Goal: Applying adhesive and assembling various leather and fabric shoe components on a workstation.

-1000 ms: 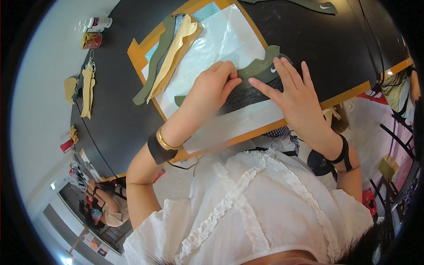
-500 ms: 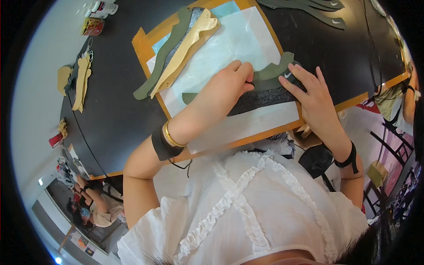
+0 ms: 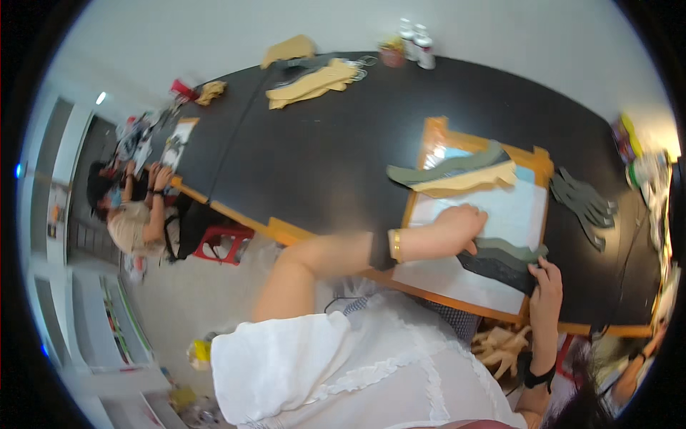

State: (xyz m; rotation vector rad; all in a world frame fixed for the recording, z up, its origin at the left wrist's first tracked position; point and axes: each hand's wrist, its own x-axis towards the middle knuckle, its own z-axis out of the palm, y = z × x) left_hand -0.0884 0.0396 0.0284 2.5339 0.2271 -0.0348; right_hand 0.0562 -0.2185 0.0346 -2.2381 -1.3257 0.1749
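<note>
Your view has swung wide since a second ago: the board [image 3: 436, 136] that filled the centre then now sits right of centre on the black table [image 3: 314, 164], and your right hand [image 3: 547, 286], which lay spread flat on the work, has curled in at the board's near right corner. Your left hand [image 3: 461, 225] rests palm-down near the board's middle, fingers loosely bent, pressing the pale sheet [image 3: 511, 214] and touching the upper edge of the dark wavy strip [image 3: 500, 266], seemingly to stop it sliding. Your right hand's fingers hook onto that strip's right end; whether they pinch it, you cannot tell. A grey-green strip [image 3: 450, 166] and a tan one [image 3: 468, 180] overlap at the board's far side, set clear of your hands. More grey cut-outs [image 3: 582, 204] lie just right of the board.
</note>
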